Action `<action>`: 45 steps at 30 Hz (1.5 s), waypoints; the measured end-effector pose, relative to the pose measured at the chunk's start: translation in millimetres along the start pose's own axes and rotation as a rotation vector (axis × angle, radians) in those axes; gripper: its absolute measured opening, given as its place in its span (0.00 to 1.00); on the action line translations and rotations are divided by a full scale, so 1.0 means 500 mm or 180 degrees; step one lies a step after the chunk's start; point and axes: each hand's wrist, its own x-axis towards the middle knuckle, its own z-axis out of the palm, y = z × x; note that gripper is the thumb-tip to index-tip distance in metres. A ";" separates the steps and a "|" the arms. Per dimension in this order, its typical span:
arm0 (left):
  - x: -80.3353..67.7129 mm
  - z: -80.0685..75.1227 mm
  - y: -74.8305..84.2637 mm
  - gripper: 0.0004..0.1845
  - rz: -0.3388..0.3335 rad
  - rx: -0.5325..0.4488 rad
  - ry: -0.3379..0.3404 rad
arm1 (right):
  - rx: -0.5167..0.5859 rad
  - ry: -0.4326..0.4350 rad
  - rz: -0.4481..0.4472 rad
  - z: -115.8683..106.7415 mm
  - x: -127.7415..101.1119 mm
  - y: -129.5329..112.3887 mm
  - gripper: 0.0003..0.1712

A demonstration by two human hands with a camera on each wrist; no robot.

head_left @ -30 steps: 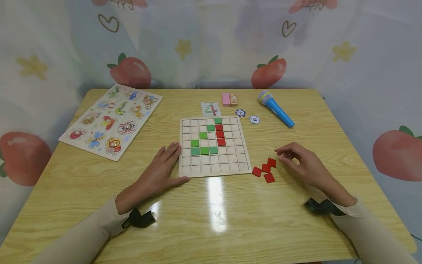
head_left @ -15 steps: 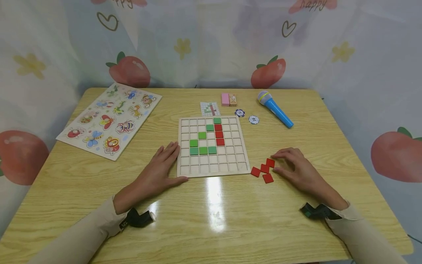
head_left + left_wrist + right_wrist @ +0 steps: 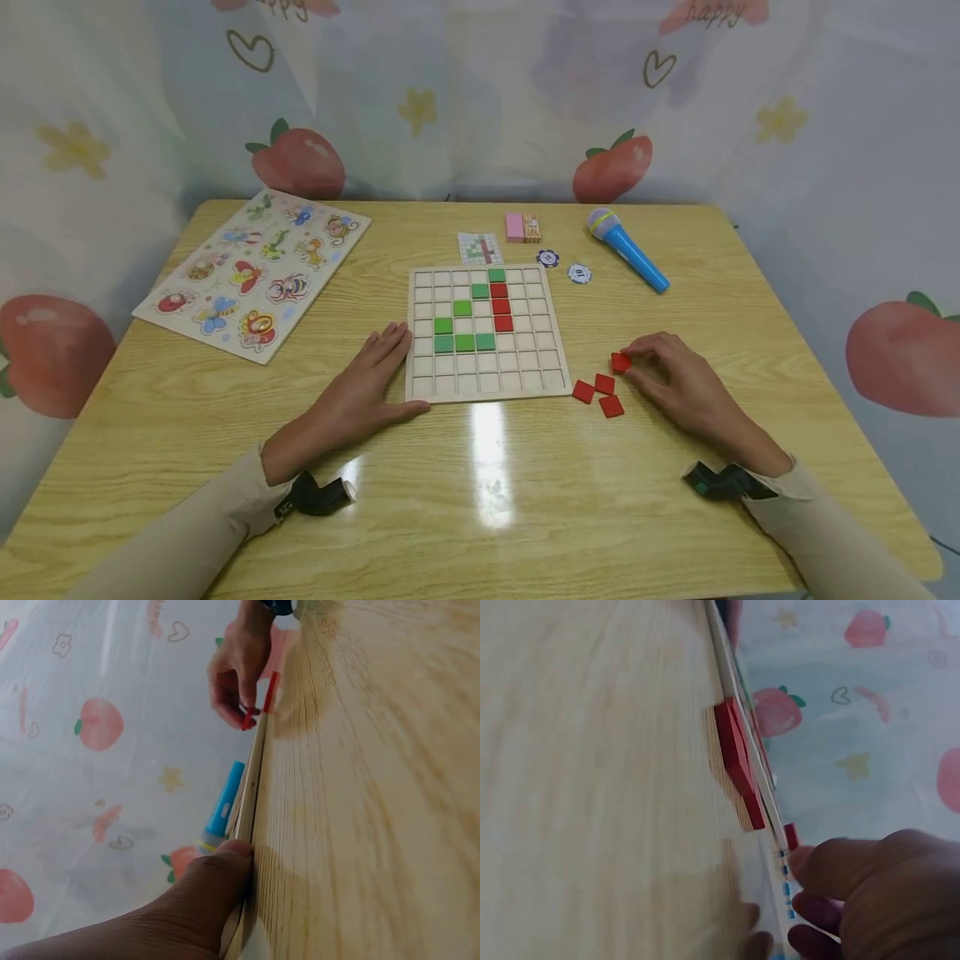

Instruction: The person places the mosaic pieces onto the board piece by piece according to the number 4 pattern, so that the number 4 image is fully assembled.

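A wooden grid board lies mid-table with green tiles and red tiles set in its cells. My left hand rests flat against the board's left edge, thumb along its front corner. My right hand pinches one red tile just off the table, right of the board; the tile shows at my fingertips in the right wrist view. Three loose red tiles lie beside it on the table.
An insect peg puzzle lies at the back left. Behind the board are a pattern card, a pink block, two chips and a blue toy microphone. A printed curtain surrounds the table.
My right hand dropped onto the loose red tiles, pinched the farthest one and lifted it slightly away from the other three. The left hand stayed put.
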 end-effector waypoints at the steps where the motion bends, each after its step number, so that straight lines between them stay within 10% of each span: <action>1: 0.000 0.001 0.000 0.62 -0.0013 -0.0018 -0.0006 | -0.0020 0.0011 -0.0029 -0.003 0.003 -0.001 0.22; 28: 0.005 0.010 -0.005 0.62 0.0079 -0.0082 0.0166 | 0.0406 -0.0747 -0.0334 0.068 0.183 -0.122 0.16; 45: 0.004 0.002 -0.001 0.62 0.0111 -0.0005 0.0169 | -0.0027 -0.1110 -0.0544 0.118 0.247 -0.177 0.14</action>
